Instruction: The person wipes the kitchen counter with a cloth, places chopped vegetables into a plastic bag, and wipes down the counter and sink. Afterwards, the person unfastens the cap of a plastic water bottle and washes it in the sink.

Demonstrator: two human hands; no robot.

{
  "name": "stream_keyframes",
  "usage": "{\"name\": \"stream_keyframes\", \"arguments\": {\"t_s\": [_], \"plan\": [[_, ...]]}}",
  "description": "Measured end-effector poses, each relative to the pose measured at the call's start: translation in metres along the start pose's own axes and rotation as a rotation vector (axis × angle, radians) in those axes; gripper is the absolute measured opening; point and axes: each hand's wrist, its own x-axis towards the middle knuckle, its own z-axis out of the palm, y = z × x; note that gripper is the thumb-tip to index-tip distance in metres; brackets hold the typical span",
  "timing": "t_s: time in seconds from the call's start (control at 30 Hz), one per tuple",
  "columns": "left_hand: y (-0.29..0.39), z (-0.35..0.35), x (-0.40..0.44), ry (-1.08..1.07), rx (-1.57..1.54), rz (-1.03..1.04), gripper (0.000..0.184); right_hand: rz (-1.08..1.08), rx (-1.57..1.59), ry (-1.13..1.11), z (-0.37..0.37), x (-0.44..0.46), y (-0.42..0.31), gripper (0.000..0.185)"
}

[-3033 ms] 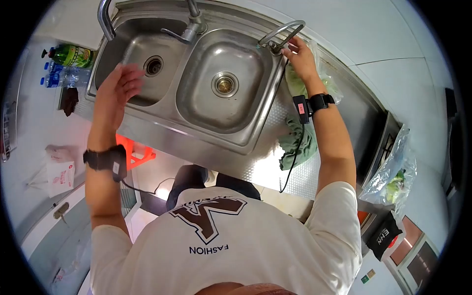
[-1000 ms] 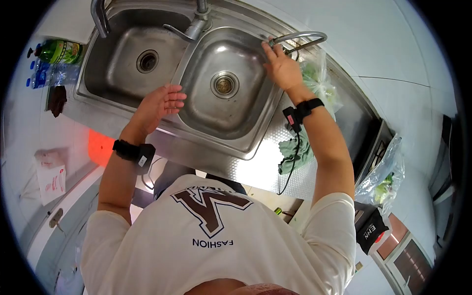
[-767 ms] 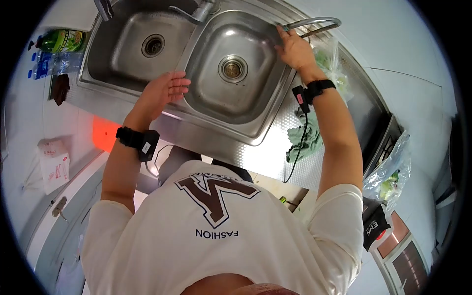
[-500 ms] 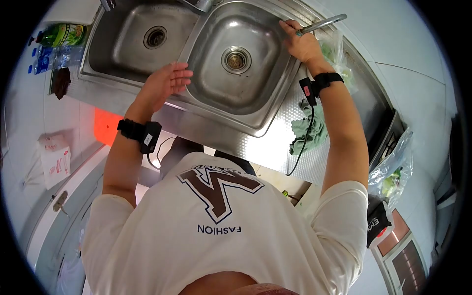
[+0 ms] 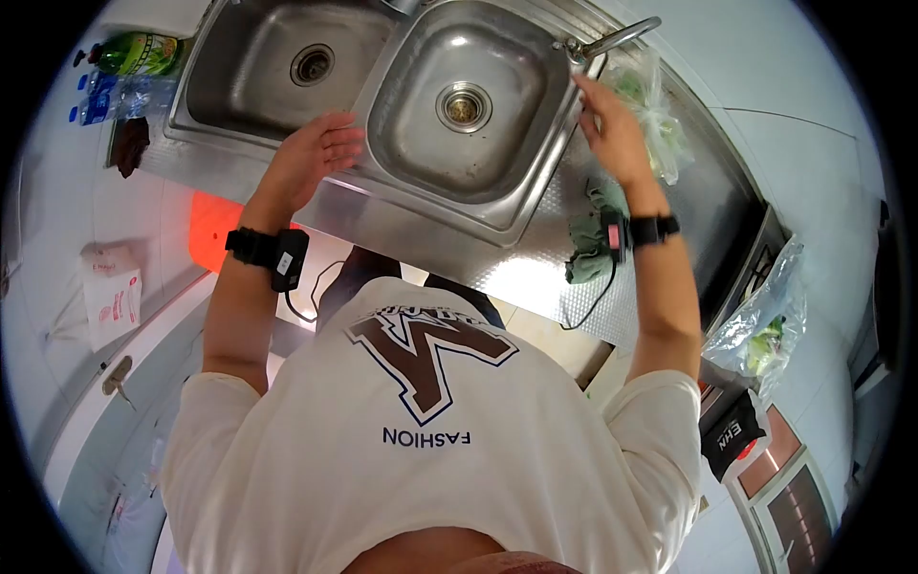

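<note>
My left hand (image 5: 316, 158) hovers near the front of the divider between two steel basins, fingers stretched out and holding nothing. On the right, my right hand (image 5: 615, 132) is beside the right rim of the right basin (image 5: 402, 163), just in front of the curved metal faucet (image 5: 622, 38). Its fingers are loosely extended, with nothing visible in them. A drain strainer (image 5: 464, 107) sits in the right basin's floor, which looks wet. The left basin (image 5: 239, 86) has its own drain (image 5: 313, 65). Near my right wrist lies a crumpled green cloth (image 5: 585, 251).
Bottles (image 5: 124, 96) and a dark brown cloth (image 5: 132, 146) are at the left. A clear bag of greens (image 5: 653, 120) stands behind my right hand. Another bag with greens (image 5: 765, 335) is beside the stove edge at far right. Cables hang from both wristbands.
My right hand has come off the faucet base and moved toward me and to the right. My left hand stays near the divider. The whole view has shifted slightly.
</note>
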Motion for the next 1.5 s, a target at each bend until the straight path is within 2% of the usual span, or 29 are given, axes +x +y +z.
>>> {"name": "stream_keyframes", "arguments": {"t_s": [0.13, 0.2, 0.37, 0.57, 0.8, 1.0, 1.07, 1.1, 1.17, 1.2, 1.27, 1.37, 1.4, 1.43, 1.47, 1.5], "plan": [[-0.001, -0.008, -0.014, 0.061, -0.021, 0.032, 0.048, 0.076, -0.088, 0.02, -0.001, -0.092, -0.012, 0.045], [-0.007, -0.02, -0.018, 0.049, -0.077, 0.051, 0.048, 0.161, -0.109, 0.031, 0.008, -0.139, -0.005, 0.044], [-0.003, -0.011, -0.036, 0.158, -0.052, 0.08, 0.045, 0.24, -0.312, -0.081, 0.04, -0.228, 0.011, 0.056], [-0.006, 0.003, -0.046, 0.176, -0.045, 0.119, 0.041, 0.183, -0.397, -0.005, 0.059, -0.238, 0.023, 0.06], [0.003, 0.002, -0.055, 0.213, -0.093, 0.115, 0.042, 0.178, -0.441, -0.023, 0.054, -0.237, 0.019, 0.058], [0.027, -0.067, -0.056, 0.332, -0.126, 0.22, 0.05, 0.242, -0.448, -0.04, 0.054, -0.237, 0.015, 0.059], [0.044, -0.094, -0.06, 0.481, -0.233, 0.321, 0.046, 0.247, -0.451, -0.041, 0.056, -0.236, 0.017, 0.059], [0.051, -0.112, -0.061, 0.477, -0.235, 0.324, 0.046, 0.254, -0.454, -0.048, 0.056, -0.236, 0.016, 0.059], [0.069, -0.155, -0.064, 0.56, -0.295, 0.413, 0.052, 0.271, -0.468, -0.045, 0.059, -0.236, 0.014, 0.06], [0.079, -0.178, -0.067, 0.565, -0.276, 0.454, 0.058, 0.322, -0.508, -0.069, 0.06, -0.236, 0.012, 0.06], [0.098, -0.22, -0.072, 0.615, -0.267, 0.503, 0.058, 0.443, -0.59, -0.157, 0.059, -0.231, 0.005, 0.062], [0.129, -0.283, -0.072, 0.713, -0.281, 0.541, 0.062, 0.572, -0.677, -0.138, 0.059, -0.219, -0.031, 0.065], [0.139, -0.314, -0.067, 0.729, -0.217, 0.538, 0.065, 0.495, -0.684, 0.018, 0.069, -0.223, -0.033, 0.066], [0.15, -0.334, -0.061, 0.744, -0.153, 0.536, 0.069, 0.506, -0.695, 0.018, 0.074, -0.216, -0.048, 0.066], [0.16, -0.354, -0.053, 0.82, -0.152, 0.522, 0.068, 0.517, -0.613, 0.163, 0.08, -0.209, -0.064, 0.064], [0.166, -0.376, -0.044, 0.807, -0.158, 0.51, 0.068, 0.524, -0.529, 0.304, 0.084, -0.202, -0.082, 0.062]]}}
